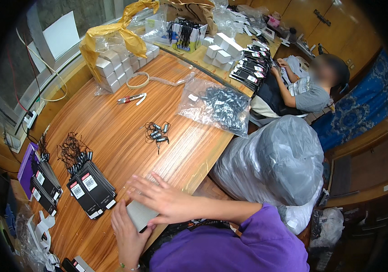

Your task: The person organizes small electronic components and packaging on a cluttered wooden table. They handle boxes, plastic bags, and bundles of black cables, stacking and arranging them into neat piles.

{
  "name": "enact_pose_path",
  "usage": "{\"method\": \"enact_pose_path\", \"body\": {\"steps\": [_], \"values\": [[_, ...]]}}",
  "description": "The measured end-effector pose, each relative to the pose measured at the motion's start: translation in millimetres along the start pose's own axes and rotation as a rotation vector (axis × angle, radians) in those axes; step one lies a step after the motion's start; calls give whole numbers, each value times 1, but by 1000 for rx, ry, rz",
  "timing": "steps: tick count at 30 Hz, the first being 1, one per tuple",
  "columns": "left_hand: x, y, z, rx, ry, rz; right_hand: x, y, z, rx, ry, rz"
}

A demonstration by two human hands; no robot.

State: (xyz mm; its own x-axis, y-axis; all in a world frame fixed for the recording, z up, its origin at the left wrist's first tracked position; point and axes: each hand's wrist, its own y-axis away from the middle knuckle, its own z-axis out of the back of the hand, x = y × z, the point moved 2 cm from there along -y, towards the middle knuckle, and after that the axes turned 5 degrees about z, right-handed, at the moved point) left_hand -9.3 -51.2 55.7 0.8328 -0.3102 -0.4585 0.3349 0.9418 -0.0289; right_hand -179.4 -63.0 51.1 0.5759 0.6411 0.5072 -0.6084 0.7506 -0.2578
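Observation:
At the table's near edge lies a light grey block of thin layers (140, 214), which looks like a stack of cards seen on edge. My left hand (128, 233) grips its left side, fingers along it and thumb at the near end. Over the top reaches my right hand (164, 199), fingers stretched past the far end and thumb pressed at the near right corner. Just left of my hands are bundles of black hang tags (92, 188) with black cords. Beyond my hands sits a small pile of black cords (158, 132) with dark toggles.
More black tags (44, 186) stand by a purple box at the far left. Pliers (130, 99), a tape ring (138, 80), white boxes (112, 70) and a bag of black cords (219, 104) lie farther back. A large plastic-wrapped sack (275, 158) stands right. Another person (314, 86) works beyond.

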Motion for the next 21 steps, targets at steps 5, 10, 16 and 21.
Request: {"method": "enact_pose_path", "body": {"steps": [5,10,16,21], "values": [[4,-2,-3,69,-74,-11,4,-4,-27,-2,119,6],[5,-3,-2,69,-126,-43,9,-6,-24,28,143,-4],[5,-4,-6,57,-130,-55,4,-4,-28,1,120,11],[4,-4,-3,112,-65,7,-8,-5,-20,39,-46,100]]}}
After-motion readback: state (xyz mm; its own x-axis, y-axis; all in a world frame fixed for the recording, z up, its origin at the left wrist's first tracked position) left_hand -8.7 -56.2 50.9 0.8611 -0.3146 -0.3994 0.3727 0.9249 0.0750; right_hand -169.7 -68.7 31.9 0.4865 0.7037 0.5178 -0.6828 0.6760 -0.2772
